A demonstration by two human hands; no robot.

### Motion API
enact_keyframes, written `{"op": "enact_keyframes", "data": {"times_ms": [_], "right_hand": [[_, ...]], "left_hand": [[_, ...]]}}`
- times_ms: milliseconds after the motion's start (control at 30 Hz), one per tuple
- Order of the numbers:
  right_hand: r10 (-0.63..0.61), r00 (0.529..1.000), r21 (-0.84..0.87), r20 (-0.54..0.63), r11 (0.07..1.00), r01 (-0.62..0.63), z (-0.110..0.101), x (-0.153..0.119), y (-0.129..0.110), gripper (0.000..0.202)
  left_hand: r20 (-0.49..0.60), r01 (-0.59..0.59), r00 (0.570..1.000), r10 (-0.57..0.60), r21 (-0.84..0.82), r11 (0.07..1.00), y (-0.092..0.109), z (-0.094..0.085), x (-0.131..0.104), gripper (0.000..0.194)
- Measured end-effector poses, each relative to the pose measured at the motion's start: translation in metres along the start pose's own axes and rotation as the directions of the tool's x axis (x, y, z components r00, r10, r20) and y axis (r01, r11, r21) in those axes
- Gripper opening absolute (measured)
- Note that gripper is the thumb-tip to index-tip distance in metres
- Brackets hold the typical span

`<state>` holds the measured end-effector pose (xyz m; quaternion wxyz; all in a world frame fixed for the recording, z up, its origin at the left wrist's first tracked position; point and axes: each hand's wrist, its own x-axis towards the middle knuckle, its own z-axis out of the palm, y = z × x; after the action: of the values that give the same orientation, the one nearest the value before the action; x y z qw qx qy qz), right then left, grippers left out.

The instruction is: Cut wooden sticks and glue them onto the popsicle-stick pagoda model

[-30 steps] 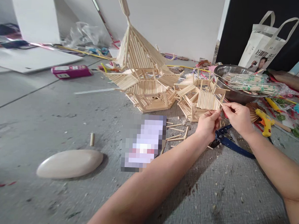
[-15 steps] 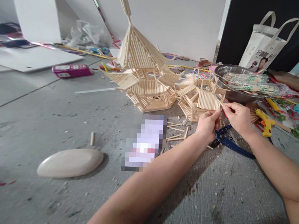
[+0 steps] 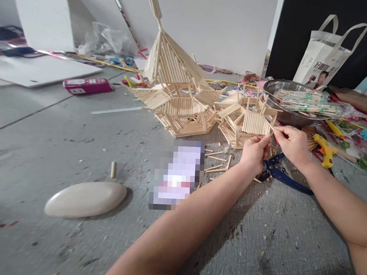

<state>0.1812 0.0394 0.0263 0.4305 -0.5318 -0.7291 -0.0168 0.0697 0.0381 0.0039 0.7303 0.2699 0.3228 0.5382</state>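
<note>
A small pavilion model (image 3: 232, 133) built of pale wooden sticks stands on the floor ahead of my hands. At its front slopes a roof panel (image 3: 256, 123) of sticks laid side by side. My left hand (image 3: 256, 151) is closed at the panel's lower right corner, thumb and fingers pressed together on its edge. Right beside it, my right hand (image 3: 293, 145) pinches a thin wooden stick (image 3: 269, 124) that runs along the panel's right edge. My fingertips partly cover that corner. To the left rises a larger stick pavilion (image 3: 180, 107) with a tall pointed roof.
Blue-handled cutters (image 3: 286, 178) lie beneath my right wrist, near a yellow glue gun (image 3: 325, 151). A metal bowl (image 3: 270, 92) holds bagged chopsticks (image 3: 309, 103). Cut sticks (image 3: 216, 158), a blurred-out phone-like rectangle (image 3: 182, 166) and a smooth pale oval object (image 3: 86, 200) lie left of my arms.
Both hands keep almost the same place and grip at the small pavilion's panel. The view has shifted very slightly; nothing else visibly moved.
</note>
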Motion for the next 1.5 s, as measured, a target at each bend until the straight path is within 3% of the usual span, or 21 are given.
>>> {"op": "enact_keyframes", "data": {"times_ms": [1367, 1500], "right_hand": [[-0.047, 0.999, -0.027, -0.002, 0.999, 0.047, 0.0023, -0.0026, 0.0005, 0.018], [-0.126, 0.992, -0.082, -0.005, 0.989, 0.125, 0.0025, -0.0039, -0.0003, 0.023]], "left_hand": [[0.012, -0.052, 0.999, 0.051, 0.064, 0.997, -0.0005, -0.0057, 0.0023, 0.025], [0.024, -0.045, 0.999, 0.043, 0.089, 0.995, 0.0008, -0.0086, 0.0001, 0.021]]}}
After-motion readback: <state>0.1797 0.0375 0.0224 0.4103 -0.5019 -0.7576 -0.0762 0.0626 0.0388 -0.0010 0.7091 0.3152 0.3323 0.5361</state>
